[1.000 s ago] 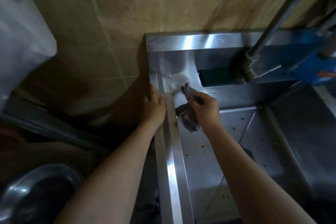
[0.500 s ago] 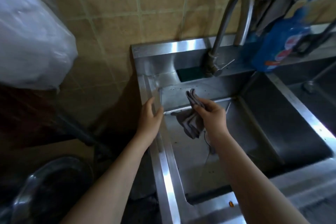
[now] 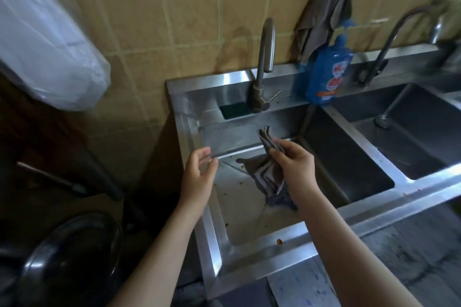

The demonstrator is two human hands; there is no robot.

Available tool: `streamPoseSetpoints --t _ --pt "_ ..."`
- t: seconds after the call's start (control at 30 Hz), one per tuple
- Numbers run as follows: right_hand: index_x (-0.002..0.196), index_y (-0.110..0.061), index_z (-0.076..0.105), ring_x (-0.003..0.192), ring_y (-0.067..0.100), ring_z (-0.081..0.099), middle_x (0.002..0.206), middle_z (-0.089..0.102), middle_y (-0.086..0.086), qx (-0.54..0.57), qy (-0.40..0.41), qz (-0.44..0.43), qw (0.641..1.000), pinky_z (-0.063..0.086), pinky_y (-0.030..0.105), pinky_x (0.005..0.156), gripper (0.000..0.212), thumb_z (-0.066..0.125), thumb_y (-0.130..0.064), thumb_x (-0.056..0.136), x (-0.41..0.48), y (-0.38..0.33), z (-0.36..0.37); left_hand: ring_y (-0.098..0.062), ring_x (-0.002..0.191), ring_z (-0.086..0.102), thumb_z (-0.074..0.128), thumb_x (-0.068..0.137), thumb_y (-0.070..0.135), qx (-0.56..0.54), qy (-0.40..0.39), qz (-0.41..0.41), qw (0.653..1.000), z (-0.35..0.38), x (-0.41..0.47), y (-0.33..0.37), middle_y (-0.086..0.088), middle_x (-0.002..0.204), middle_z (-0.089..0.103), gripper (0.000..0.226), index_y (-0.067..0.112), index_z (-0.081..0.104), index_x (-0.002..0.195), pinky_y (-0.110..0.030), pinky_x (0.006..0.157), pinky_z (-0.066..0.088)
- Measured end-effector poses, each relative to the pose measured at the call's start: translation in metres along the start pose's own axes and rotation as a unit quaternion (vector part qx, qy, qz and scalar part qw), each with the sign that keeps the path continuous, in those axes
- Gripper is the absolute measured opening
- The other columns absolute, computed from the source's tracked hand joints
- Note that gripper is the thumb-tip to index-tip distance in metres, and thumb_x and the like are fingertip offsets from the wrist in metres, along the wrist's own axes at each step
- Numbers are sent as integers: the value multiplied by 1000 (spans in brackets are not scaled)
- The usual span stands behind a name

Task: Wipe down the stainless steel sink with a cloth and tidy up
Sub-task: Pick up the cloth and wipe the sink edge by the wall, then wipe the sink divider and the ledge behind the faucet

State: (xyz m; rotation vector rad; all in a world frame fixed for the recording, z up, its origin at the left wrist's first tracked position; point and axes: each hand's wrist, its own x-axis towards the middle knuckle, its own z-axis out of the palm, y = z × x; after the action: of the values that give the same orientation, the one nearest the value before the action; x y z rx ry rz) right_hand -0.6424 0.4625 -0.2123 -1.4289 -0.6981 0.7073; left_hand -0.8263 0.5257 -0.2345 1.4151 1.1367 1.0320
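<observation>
A stainless steel sink (image 3: 212, 244) with several basins runs along the tiled wall. Over its left basin my right hand (image 3: 295, 164) grips a folded grey cloth (image 3: 269, 172), whose lower end hangs down toward the basin floor. Small food specks dot that floor and the back ledge. My left hand (image 3: 199, 177) hovers open just above the sink's left rim, fingers relaxed, holding nothing.
A curved tap (image 3: 263, 67) rises behind the basin, with a dark green sponge (image 3: 234, 110) beside its base. A blue soap bottle (image 3: 328, 75) stands on the back ledge. A grey towel (image 3: 326, 5) hangs on the wall. A dark metal pot (image 3: 67, 262) sits low at left.
My left hand has lifted off the sink's left rim and now hovers open. My right hand keeps the cloth over the left basin. The view has pulled back and up.
</observation>
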Motion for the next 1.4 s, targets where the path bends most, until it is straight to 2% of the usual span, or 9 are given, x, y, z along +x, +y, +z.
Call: streamPoseSetpoints --t 0.1,0.23,0.37,0.57,0.8,0.97,1.2,1.33,1.4 --pt "81 -27 70 74 3 67 74 73 -11 20 -14 -10 1000 52 15 69 28 65 0 82 -18 -6 -21 4 103 51 55 90 23 21 2 -1 1000 1 -28 7 17 110 55 20 30 52 109 -12 77 38" --pt "90 -16 70 77 7 65 83 71 -2 27 -28 -5 999 53 21 78 20 64 2 82 -48 -9 -52 8 97 51 55 90 25 37 16 -13 999 6 -71 13 16 107 56 19 29 53 109 -12 72 38" --pt "78 -26 69 68 -3 64 71 71 -13 22 -38 -5 999 51 11 69 30 65 4 81 -81 0 -78 4 99 51 55 90 23 46 1 -25 999 17 -109 10 10 109 56 17 30 54 106 -14 75 39" --pt "82 -23 70 72 0 66 73 72 -16 14 -57 34 998 51 15 71 26 66 3 80 -122 25 -101 -2 102 53 55 90 22 47 -21 -38 998 30 -144 -5 6 110 58 17 37 53 98 -20 82 40" --pt "90 -9 72 65 -5 63 73 70 -14 -45 -76 54 995 48 9 64 19 68 5 78 -150 53 -100 6 97 52 53 91 21 62 -67 -46 995 37 -146 -25 18 102 56 17 38 53 94 -4 71 37" --pt "94 -18 71 77 7 62 87 68 -5 -165 -61 66 982 45 10 71 24 69 0 78 -150 72 -81 -6 105 51 50 92 22 119 -140 -92 979 36 -130 -51 9 112 55 15 30 52 104 -22 85 37" --pt "104 -19 72 93 15 64 101 72 2 -288 22 97 953 43 19 84 27 68 -7 80 -145 93 -47 -10 110 50 45 94 24 212 -228 -87 946 29 -105 -87 7 119 55 17 31 53 108 -24 89 38" --pt "110 -20 69 120 18 54 125 62 5 -356 23 68 932 29 10 94 28 67 -14 83 -148 105 -29 -18 115 49 38 96 28 293 -278 -67 913 27 -93 -102 3 126 55 29 28 52 122 -34 96 41" --pt "115 -17 67 134 19 38 134 54 6 -402 -9 31 915 16 18 108 29 64 -20 87 -150 111 -22 -25 126 39 34 97 31 332 -299 -53 893 28 -88 -107 2 131 53 33 28 50 125 -41 103 35"
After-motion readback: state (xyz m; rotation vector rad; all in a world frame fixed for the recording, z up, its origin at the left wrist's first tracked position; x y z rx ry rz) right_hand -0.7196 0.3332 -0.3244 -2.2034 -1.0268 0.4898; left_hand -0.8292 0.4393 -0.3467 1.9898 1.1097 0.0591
